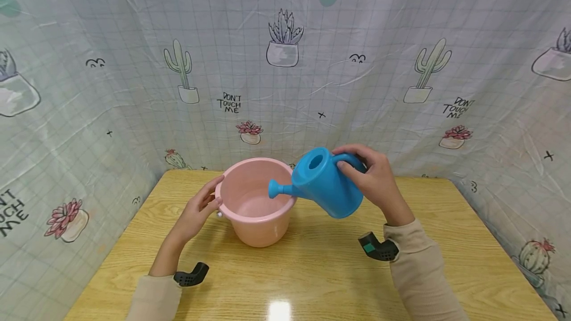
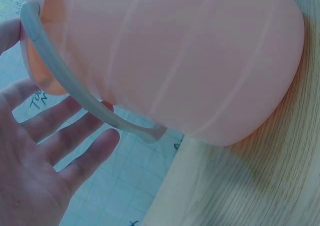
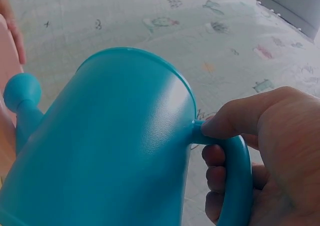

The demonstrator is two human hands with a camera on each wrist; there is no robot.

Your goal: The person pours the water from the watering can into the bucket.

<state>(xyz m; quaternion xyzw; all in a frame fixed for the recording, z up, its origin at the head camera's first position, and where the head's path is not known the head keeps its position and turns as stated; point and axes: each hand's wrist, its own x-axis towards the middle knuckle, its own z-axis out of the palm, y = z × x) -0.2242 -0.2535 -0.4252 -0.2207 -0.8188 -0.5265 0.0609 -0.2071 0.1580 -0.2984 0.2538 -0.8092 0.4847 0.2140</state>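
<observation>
A pink bucket [image 1: 263,229] stands on the wooden table, with a pale carrying handle [image 2: 70,86] hanging along its side. My left hand [image 1: 198,212] touches the bucket's left rim with thumb and fingertips. In the left wrist view, its fingers [image 2: 75,141] are spread and fairly straight beside the handle. My right hand [image 1: 372,177] grips the looped handle of a blue watering can [image 1: 332,192], fingers curled round it and thumb on top. The can is held above the table, tilted left, its spout head [image 1: 274,188] over the bucket's mouth. No water shows.
The wooden table [image 1: 312,271] has a bright light reflection near its front edge. A cloth printed with potted cacti [image 1: 285,88] hangs behind and along both sides. Black devices [image 1: 379,247] are strapped at both wrists, over beige sleeves.
</observation>
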